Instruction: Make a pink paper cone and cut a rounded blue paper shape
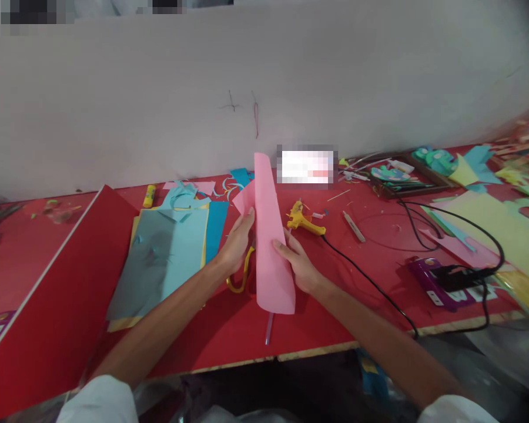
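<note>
A sheet of pink paper, bent over into a loose fold, is held up above the red table in both hands. My left hand grips its left side, thumb pointing up along the paper. On the right edge, my right hand has its thumb on the front face and its other fingers behind. Yellow-handled scissors lie under the paper, their blades hidden. A pen pokes out below the paper's bottom edge. Just right of the paper rests a yellow glue gun.
Blue paper sheets and a glue stick lie left, beside a standing red board. Right are a cutter, a purple power strip with a black cable, a tray of supplies and pale green paper. A grey partition stands behind.
</note>
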`<state>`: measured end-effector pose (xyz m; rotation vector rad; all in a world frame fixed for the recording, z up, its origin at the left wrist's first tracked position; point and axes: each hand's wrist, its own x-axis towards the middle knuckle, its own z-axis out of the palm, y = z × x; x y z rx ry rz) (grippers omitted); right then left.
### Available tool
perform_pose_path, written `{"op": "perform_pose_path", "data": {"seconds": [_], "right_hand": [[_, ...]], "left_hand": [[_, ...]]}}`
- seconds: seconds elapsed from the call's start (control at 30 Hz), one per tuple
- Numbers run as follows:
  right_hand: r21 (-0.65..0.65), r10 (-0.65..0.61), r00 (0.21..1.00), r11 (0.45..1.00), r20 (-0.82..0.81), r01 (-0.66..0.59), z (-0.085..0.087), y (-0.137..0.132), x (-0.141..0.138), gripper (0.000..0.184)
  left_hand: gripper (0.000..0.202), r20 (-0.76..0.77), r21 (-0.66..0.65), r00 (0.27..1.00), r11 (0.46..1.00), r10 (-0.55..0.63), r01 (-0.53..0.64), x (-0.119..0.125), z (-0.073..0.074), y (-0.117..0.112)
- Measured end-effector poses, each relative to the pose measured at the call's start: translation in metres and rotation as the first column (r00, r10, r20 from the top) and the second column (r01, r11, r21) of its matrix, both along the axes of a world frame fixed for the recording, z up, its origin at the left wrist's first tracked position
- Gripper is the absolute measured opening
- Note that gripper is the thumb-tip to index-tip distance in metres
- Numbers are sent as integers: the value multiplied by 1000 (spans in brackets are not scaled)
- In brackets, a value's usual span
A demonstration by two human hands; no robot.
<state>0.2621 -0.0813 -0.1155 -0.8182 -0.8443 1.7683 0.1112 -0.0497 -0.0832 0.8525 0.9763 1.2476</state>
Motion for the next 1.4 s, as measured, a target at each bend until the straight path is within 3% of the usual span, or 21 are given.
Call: {"op": "perform_pose_path", "data": {"seconds": [0.23, 0.33, 0.53, 0.7, 0.93, 1.2, 1.4], "right_hand": [[-106, -68, 997, 992, 47, 73, -11, 6, -3, 68], [-40, -43, 996, 998, 72, 46, -7, 7, -3, 67], [92, 44, 996, 994, 72, -50, 0, 2, -3, 71], [54, 36, 992, 998, 119, -43, -4, -1, -5, 69], [77, 33, 990, 996, 136, -43, -3, -3, -6, 64], [89, -69, 985, 994, 155, 55, -1, 2, -4, 55], [57, -60, 990, 997, 130, 53, 0, 3, -4, 55]], "left_hand": [[39, -283, 133, 952, 988, 113, -78, -4, -10, 6], [36, -422, 215, 894, 975, 149, -61, -7, -10, 6], [27, -518, 252, 830, 964, 207, -83, -5, -7, 2], [20, -557, 264, 808, 963, 193, -48, -3, -6, 0], [20, -594, 324, 753, 941, 283, -98, -8, -8, 1], [17, -541, 292, 811, 954, 222, -65, -12, -6, 9], [22, -465, 254, 866, 965, 183, -68, -11, -5, 10]]}}
